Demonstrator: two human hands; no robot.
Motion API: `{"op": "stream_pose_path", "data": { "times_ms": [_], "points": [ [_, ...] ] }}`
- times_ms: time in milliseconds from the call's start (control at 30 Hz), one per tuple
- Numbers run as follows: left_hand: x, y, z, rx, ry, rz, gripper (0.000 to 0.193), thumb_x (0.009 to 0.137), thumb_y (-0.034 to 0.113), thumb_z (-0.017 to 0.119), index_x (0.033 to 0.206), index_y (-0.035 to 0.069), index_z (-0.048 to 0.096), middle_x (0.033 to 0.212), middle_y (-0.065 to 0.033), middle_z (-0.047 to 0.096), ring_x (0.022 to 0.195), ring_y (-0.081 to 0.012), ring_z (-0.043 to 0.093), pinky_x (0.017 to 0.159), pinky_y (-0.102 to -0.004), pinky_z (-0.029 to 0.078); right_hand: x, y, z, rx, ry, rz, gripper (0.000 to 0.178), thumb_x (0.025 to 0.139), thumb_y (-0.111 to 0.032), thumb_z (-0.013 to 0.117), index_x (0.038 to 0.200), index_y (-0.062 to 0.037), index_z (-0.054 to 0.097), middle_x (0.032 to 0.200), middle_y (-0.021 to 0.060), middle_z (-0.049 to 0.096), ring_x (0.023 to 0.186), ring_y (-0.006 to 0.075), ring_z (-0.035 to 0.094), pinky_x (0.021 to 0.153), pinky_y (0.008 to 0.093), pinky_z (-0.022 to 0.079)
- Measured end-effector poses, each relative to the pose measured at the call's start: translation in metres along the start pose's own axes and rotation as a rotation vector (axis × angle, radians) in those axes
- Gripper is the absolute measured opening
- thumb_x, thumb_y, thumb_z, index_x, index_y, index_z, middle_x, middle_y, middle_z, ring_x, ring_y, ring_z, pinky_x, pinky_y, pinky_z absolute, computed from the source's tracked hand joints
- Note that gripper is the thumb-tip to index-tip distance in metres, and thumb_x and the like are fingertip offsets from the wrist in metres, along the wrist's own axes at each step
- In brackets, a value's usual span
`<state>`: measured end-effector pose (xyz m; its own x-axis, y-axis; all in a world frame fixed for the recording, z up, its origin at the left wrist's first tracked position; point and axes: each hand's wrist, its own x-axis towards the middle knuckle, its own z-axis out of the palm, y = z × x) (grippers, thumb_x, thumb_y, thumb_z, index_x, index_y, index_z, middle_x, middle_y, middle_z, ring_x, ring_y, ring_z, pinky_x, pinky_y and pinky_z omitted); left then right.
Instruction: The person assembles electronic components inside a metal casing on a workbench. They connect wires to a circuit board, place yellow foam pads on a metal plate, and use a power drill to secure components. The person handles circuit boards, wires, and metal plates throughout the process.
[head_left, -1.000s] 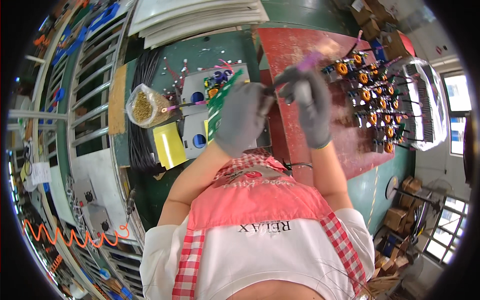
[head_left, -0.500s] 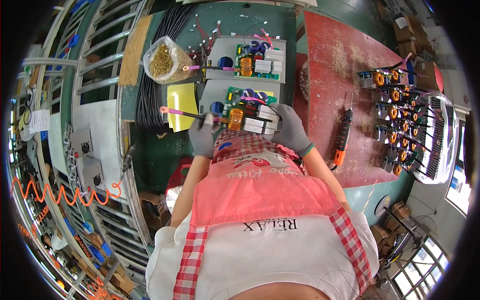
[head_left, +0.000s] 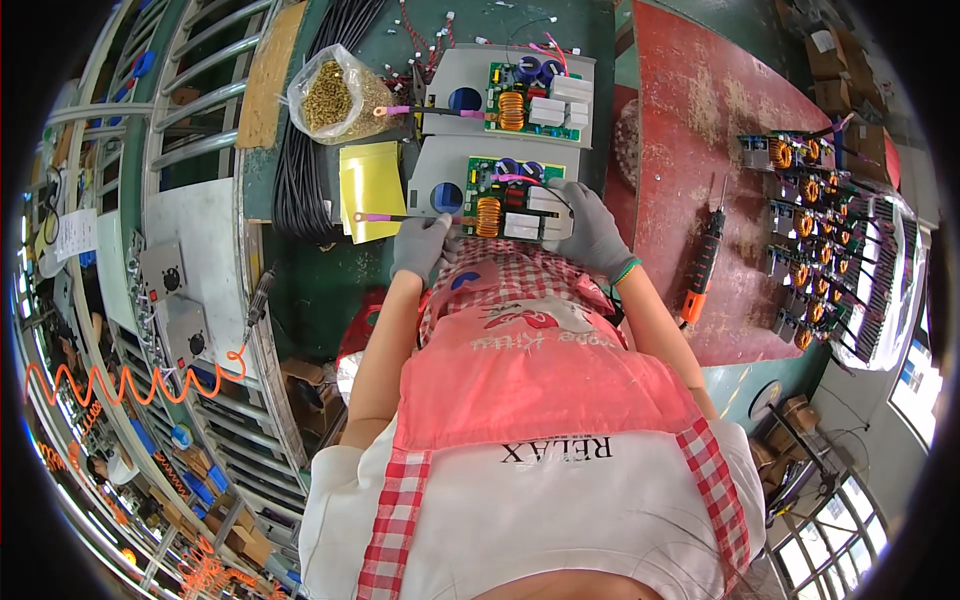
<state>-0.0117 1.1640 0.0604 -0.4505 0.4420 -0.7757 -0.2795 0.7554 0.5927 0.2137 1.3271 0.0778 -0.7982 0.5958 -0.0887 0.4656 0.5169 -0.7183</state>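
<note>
Near circuit board (head_left: 514,197) lies over gray plate (head_left: 425,178), lower edge just beside apron (head_left: 540,385). Right hand (head_left: 592,228) grips its right edge; left hand (head_left: 421,246) at its lower left corner, cannot tell whether grip is closed. Far circuit board (head_left: 540,100) just beyond it; wide stretch of red surface (head_left: 680,120) to its right. Half second ago, near board partly covered plate's round opening (head_left: 447,197); now opening shows whole. Board green: copper coil (head_left: 488,217), white blocks (head_left: 522,224), cable (head_left: 395,218) reaching left.
</note>
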Motion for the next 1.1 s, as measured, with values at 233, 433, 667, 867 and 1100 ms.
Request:
{"op": "stream_pose_path", "data": {
  "times_ms": [233,433,667,867,1100],
  "points": [
    [0.031,0.047,0.023,0.631,0.227,0.505,0.038,0.082,0.034,0.068,0.099,0.000,0.066,0.095,-0.0137,0.069,0.088,-0.0295,0.065,0.079,-0.0368,0.050,-0.009,0.022,0.034,0.299,0.180,0.073,0.095,0.053,-0.022,0.085,0.132,-0.0041,0.036,0.132,0.0194,0.044,0.121,0.0347,0.046,0.096,0.0393,0.047],
    [0.037,0.051,0.033,0.546,0.127,0.492,0.041,0.082,0.033,0.069,0.106,0.000,0.065,0.096,-0.0172,0.069,0.078,-0.0265,0.067,0.073,-0.0344,0.051,-0.003,0.011,0.011,0.205,0.003,0.210,0.078,0.056,-0.025,0.084,0.121,-0.0035,0.046,0.116,0.0179,0.058,0.109,0.0340,0.056,0.089,0.0395,0.049],
    [0.034,0.059,0.037,0.778,0.142,0.565,0.037,0.085,0.037,0.063,0.093,0.001,0.068,0.079,-0.0196,0.066,0.072,-0.0294,0.064,0.066,-0.0373,0.049,-0.002,0.016,0.007,0.149,0.001,0.210,0.070,0.062,-0.027,0.083,0.118,-0.0034,0.047,0.104,0.0163,0.064,0.095,0.0315,0.064,0.082,0.0364,0.051],
    [0.046,0.048,0.039,0.938,0.200,0.637,0.037,0.086,0.040,0.058,0.093,0.004,0.067,0.085,-0.0194,0.064,0.083,-0.0375,0.061,0.074,-0.0442,0.047,-0.005,0.016,0.013,0.212,0.029,0.198,0.074,0.059,-0.024,0.083,0.120,-0.0046,0.046,0.104,0.0191,0.064,0.097,0.0372,0.061,0.083,0.0403,0.050],
    [0.050,0.049,0.042,0.983,0.200,0.644,0.037,0.086,0.039,0.059,0.089,0.003,0.065,0.089,-0.0194,0.064,0.085,-0.0375,0.061,0.075,-0.0431,0.048,-0.007,0.015,0.014,0.271,0.030,0.218,0.078,0.061,-0.021,0.083,0.126,-0.0062,0.043,0.107,0.0173,0.064,0.099,0.0311,0.063,0.083,0.0369,0.051]
  ]
}}
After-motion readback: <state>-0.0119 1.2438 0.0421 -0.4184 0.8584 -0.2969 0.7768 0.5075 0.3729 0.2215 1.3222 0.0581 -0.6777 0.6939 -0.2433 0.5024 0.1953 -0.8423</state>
